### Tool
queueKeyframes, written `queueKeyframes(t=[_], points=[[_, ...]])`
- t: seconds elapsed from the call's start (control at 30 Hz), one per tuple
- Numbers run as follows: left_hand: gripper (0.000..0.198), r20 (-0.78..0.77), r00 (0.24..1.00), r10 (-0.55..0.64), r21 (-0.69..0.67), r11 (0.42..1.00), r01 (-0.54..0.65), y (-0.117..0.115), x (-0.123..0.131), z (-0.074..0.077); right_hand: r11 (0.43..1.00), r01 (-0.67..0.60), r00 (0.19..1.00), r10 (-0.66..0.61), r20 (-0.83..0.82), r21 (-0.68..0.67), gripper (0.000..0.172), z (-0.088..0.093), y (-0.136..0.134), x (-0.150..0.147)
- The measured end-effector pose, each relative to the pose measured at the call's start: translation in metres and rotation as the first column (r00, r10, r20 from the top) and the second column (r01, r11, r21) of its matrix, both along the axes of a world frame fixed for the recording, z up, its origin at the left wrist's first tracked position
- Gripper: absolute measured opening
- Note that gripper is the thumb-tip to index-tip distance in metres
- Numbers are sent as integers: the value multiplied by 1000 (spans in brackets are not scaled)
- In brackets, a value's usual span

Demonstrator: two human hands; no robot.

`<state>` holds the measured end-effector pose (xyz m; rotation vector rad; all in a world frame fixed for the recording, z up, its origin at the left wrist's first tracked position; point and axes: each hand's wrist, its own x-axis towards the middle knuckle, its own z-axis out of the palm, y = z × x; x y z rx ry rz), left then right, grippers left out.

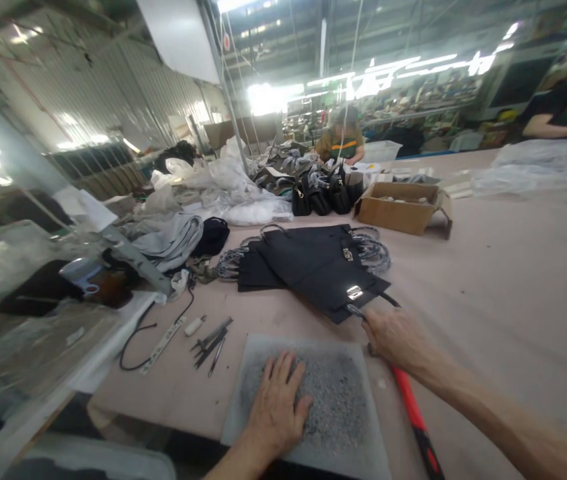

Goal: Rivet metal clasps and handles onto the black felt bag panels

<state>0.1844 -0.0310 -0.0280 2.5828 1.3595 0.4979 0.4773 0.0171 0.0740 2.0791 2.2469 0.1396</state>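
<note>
My left hand (279, 403) lies flat with fingers apart on a pale square board (338, 393) whose surface is scuffed dark grey. My right hand (396, 337) is closed at the near corner of a black bag panel (308, 277), around its wrapped strap end (356, 311). A silver clasp (354, 292) sits near that corner. The panel rests slantwise on a stack of similar black panels (258, 277) with plastic-wrapped handles (376, 250). Just below my right hand is a hammer with a red and black handle (410, 397); its head is partly hidden.
Left of the board lie tweezer-like metal tools (210, 343), a white lighter-like piece (194, 325), a ruler (163, 343) and a black cord (122, 353). Farther back stand an open cardboard box (398, 210), black bags (320, 197) and plastic wrap (223, 180). A co-worker (342, 140) sits beyond.
</note>
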Motion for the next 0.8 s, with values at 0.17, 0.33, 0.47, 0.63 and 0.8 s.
queueKeyframes(t=[0.17,0.33,0.47,0.63,0.8], points=[[62,305,948,93,-19,996,-92,1,-8,-4,975,-220,961,221,-165,21,43,23,-83,-92],[32,763,485,427,-314,901,-299,8,-28,-11,967,-253,923,236,-303,-20,42,12,-143,-152],[26,765,240,598,-540,798,-269,15,-43,-9,975,-221,900,197,-388,-17,44,-10,-174,-186],[22,747,496,442,-408,894,-183,11,-55,-3,983,-177,872,134,-471,-48,46,-47,-187,-212],[29,462,887,-22,-80,995,66,-4,-65,-1,984,-164,773,169,-612,66,47,-74,-197,-203]])
